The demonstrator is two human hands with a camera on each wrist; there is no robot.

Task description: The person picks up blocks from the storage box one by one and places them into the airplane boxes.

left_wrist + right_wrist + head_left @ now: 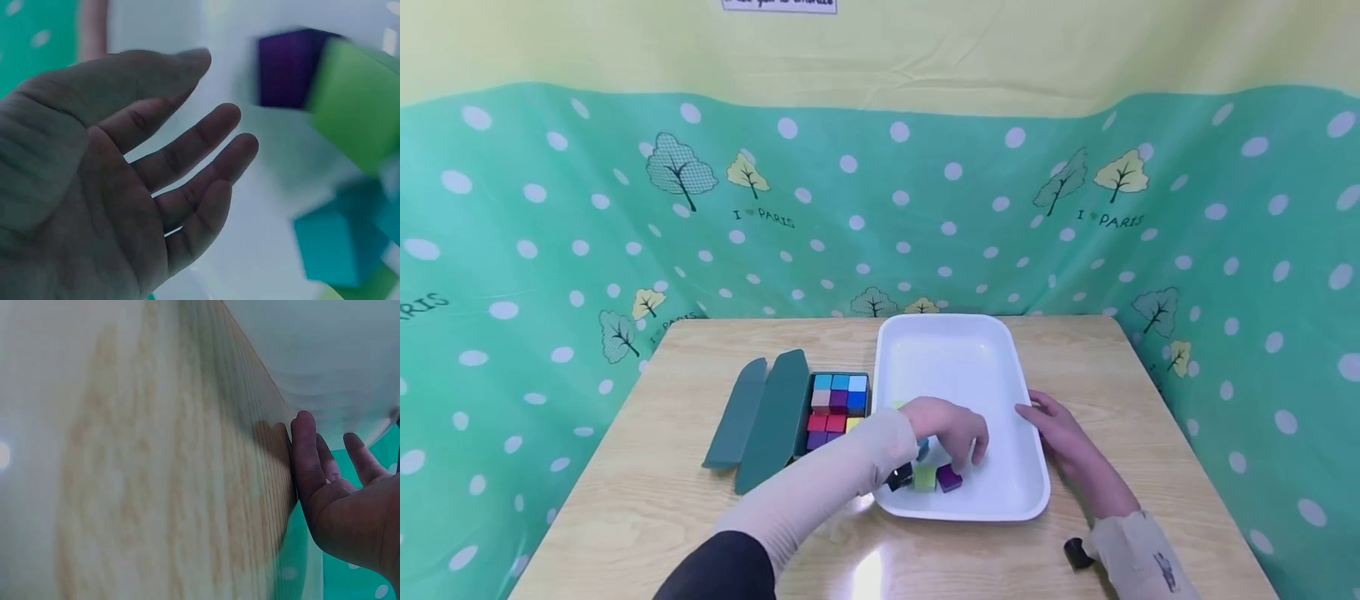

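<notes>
Over the white tray [955,358], the left hand [951,429] hangs with relaxed, slightly bent fingers; the left wrist view shows the palm [94,169] holding nothing. Beside it in the tray lie a purple cube [949,477], a light green cube [925,477] and a black piece [900,477]. A teal cube [331,244] also appears in the left wrist view. The right hand [1060,429] rests at the tray's right side, its thumb by the rim; its fingers look extended in the right wrist view, where the hand [344,500] is beside the tray wall.
Left of the tray stands a box of coloured cubes [837,400], with dark green flaps [775,425] folded out to its left. The wooden table [625,500] extends around them. A patterned curtain [850,208] hangs behind. A black item [1078,553] is beside the right sleeve.
</notes>
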